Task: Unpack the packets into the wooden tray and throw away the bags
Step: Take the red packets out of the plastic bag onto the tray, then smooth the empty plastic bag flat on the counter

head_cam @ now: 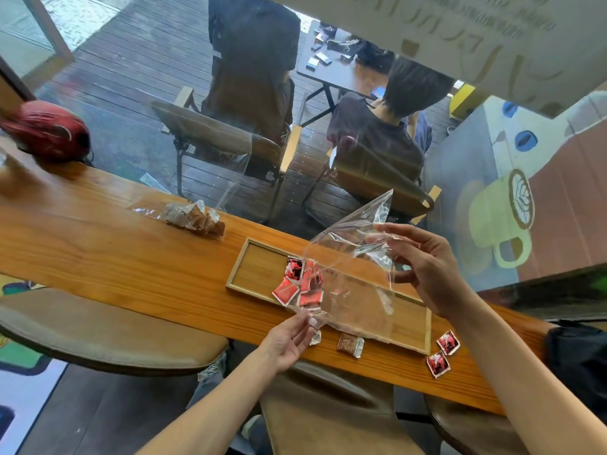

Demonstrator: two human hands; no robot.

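Running under both hands, the long wooden counter [98, 244] carries everything. Directly beneath the hands lies the wooden tray [262, 267], its left end bare. Held over the tray is a clear plastic bag [348, 257]: the right hand [423, 264] pinches its upper part between curled fingers and thumb, and the left hand [289, 339] pinches its lower corner, so the bag tilts mouth-down toward the left hand. A cluster of red packets [300, 284] sits just above the left hand, over the tray's middle; whether they have left the bag or still sit in its mouth cannot be told.

Well off to the left of both hands, a second bag of brown packets [193, 218] lies unopened on the counter. Strays lie outside the tray: a brown packet [349, 344] just right of the left hand, and two red packets [441, 354] below the right wrist.

By appearances the job is near its midpoint: one bag nearly emptied, one untouched, strays to gather, and no bag discarded yet.
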